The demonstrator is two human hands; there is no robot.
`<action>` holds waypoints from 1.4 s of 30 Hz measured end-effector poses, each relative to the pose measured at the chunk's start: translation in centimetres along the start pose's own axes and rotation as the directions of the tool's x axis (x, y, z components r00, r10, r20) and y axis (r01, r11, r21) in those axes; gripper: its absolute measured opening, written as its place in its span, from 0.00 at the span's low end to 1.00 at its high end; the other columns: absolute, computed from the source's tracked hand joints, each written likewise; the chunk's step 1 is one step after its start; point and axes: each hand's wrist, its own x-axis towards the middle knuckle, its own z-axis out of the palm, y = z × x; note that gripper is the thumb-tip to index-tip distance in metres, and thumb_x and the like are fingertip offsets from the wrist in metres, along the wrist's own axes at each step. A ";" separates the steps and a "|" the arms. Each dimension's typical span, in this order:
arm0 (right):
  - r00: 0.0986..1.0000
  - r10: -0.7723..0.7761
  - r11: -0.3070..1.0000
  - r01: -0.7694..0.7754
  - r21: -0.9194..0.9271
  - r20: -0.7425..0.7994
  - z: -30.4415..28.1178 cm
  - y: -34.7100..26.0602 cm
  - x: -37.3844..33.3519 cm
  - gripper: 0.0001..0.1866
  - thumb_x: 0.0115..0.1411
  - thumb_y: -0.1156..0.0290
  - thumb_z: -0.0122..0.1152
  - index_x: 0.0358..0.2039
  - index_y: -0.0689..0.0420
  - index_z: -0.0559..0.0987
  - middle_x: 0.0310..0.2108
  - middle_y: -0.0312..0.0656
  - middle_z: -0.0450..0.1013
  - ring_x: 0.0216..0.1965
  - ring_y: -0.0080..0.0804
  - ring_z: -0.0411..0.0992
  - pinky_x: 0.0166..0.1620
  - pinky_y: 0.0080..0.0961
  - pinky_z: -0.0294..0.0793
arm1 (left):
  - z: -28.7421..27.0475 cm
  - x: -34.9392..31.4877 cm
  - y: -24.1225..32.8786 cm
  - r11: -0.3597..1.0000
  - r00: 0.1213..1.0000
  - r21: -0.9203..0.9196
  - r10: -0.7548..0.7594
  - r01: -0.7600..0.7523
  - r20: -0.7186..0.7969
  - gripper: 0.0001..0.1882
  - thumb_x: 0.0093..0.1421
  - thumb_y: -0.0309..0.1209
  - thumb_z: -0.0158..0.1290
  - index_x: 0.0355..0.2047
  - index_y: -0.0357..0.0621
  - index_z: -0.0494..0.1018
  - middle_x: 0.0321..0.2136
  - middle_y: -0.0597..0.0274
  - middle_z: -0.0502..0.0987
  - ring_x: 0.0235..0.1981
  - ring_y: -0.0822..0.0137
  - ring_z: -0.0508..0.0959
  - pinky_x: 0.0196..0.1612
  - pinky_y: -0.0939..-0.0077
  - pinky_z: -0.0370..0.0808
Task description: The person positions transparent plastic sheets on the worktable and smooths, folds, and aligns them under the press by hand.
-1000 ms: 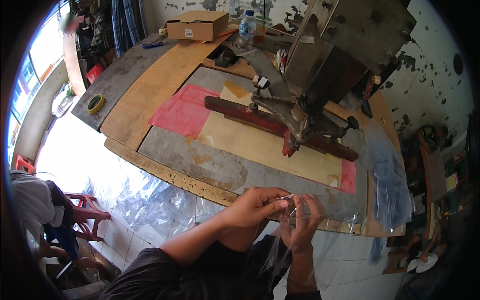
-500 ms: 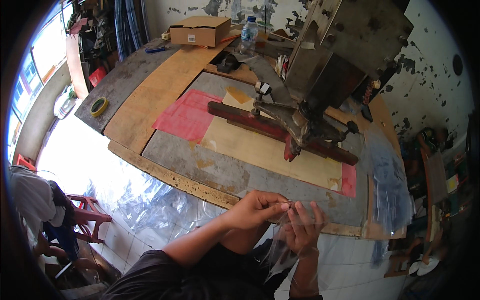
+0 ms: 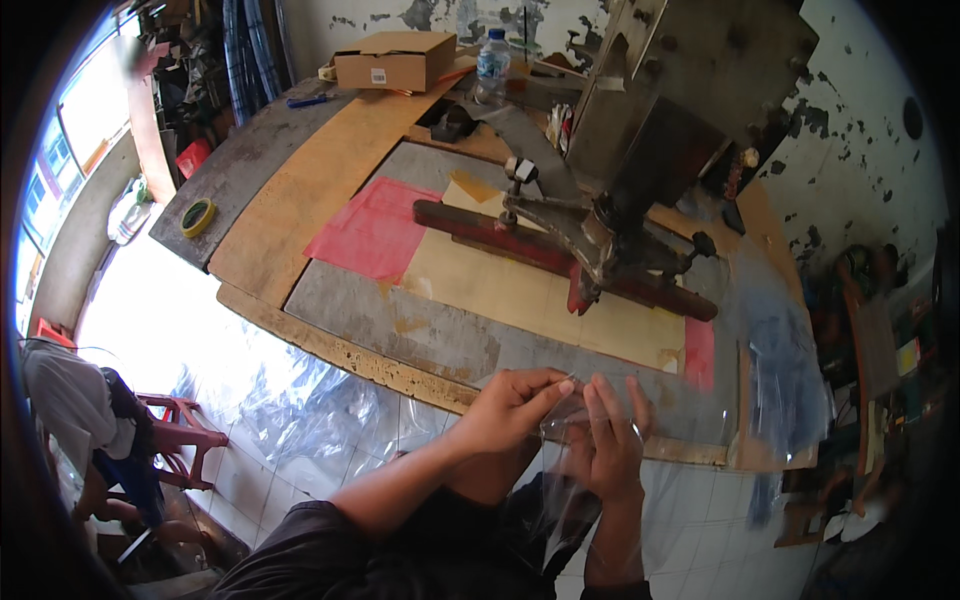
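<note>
A thin, clear plastic sheet [image 3: 563,505] hangs in front of the person's lap, just off the near edge of the table [image 3: 345,353]. Its top is up at the fingertips, and the part that shows runs down from there toward the dark clothes [image 3: 400,560], in loose folds. It is so see-through that its far ends are hard to find, so I can't tell which way is its long side. The left hand [image 3: 520,405] has its thumb and pointing finger pressed together in a tight pinch, with the top edge of the sheet caught at their tips. Its other fingers curl in, and that arm slants up from the bottom, leaning to the right. The right hand [image 3: 608,435] is just beside it, with its fingers pointing up and a little apart, and the shiny plastic lies over them. I can't tell if its thumb is squeezing the sheet too. That arm comes nearly straight up from the bottom. Past both hands, a red bar [image 3: 480,228] sits over a pale yellow sheet [image 3: 520,295] on the table.
</note>
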 end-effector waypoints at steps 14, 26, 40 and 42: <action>0.993 -0.073 0.996 0.078 -0.051 0.089 -0.4 1.0 -0.3 0.19 0.71 0.60 0.63 0.61 0.40 0.86 0.73 0.28 0.71 0.73 0.49 0.62 0.71 0.54 0.58 | -0.5 -0.3 0.2 0.977 0.966 -0.203 0.111 -0.063 0.235 0.25 0.78 0.31 0.55 0.69 0.29 0.69 0.60 0.51 0.79 0.60 0.64 0.80 0.63 0.63 0.79; 0.993 -0.059 0.997 0.064 -0.043 0.106 -0.8 0.7 -0.5 0.21 0.71 0.59 0.63 0.64 0.42 0.83 0.73 0.28 0.71 0.75 0.48 0.59 0.72 0.54 0.56 | -0.3 0.1 0.3 0.986 0.982 -0.168 0.033 -0.001 0.186 0.23 0.79 0.35 0.54 0.66 0.31 0.73 0.49 0.59 0.85 0.48 0.75 0.82 0.51 0.77 0.80; 0.987 0.157 0.988 -0.157 -0.008 0.016 -2.5 6.5 -3.1 0.35 0.78 0.45 0.49 0.75 0.55 0.69 0.77 0.45 0.65 0.79 0.61 0.55 0.76 0.65 0.51 | 0.4 0.4 0.5 0.999 0.997 -0.025 0.040 -0.038 0.066 0.19 0.80 0.35 0.53 0.57 0.27 0.80 0.46 0.55 0.89 0.51 0.73 0.83 0.57 0.73 0.80; 0.986 0.165 0.985 -0.164 -0.049 0.034 -2.7 6.9 -3.6 0.34 0.79 0.48 0.47 0.76 0.56 0.67 0.78 0.48 0.62 0.80 0.63 0.53 0.77 0.66 0.49 | 0.6 0.4 0.8 0.998 0.996 -0.002 0.056 -0.056 0.074 0.19 0.80 0.34 0.52 0.57 0.27 0.79 0.46 0.55 0.89 0.51 0.73 0.83 0.58 0.73 0.80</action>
